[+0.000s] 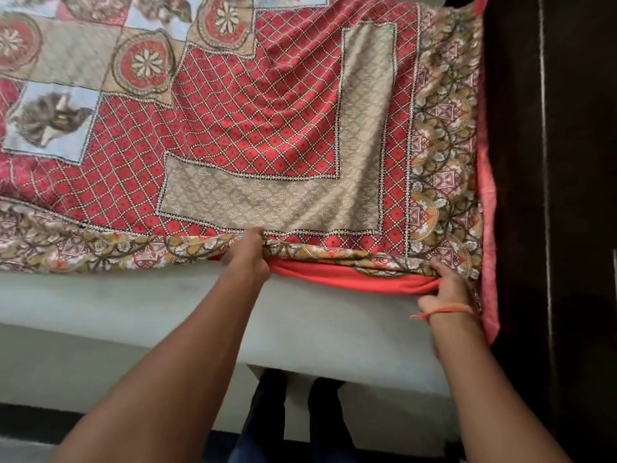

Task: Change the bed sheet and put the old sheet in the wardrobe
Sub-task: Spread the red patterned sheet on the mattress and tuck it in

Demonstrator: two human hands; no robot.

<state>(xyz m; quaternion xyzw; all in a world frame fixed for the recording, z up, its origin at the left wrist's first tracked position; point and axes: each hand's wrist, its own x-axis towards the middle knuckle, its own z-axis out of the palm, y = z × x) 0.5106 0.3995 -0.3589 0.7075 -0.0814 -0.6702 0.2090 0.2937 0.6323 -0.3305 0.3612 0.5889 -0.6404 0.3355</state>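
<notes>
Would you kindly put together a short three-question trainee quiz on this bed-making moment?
1. True or false: both hands hold the near edge of the patterned sheet.
2. Which wrist wears the orange thread? A) left B) right C) neither
3. Fill in: under the lifted edge, between the hands, a plain ____ fabric shows.

Key
1. True: the left hand grips the border mid-edge, and the right hand holds it near the corner.
2. B.
3. Red: the plain red fabric lies above the pale mattress side.
</notes>
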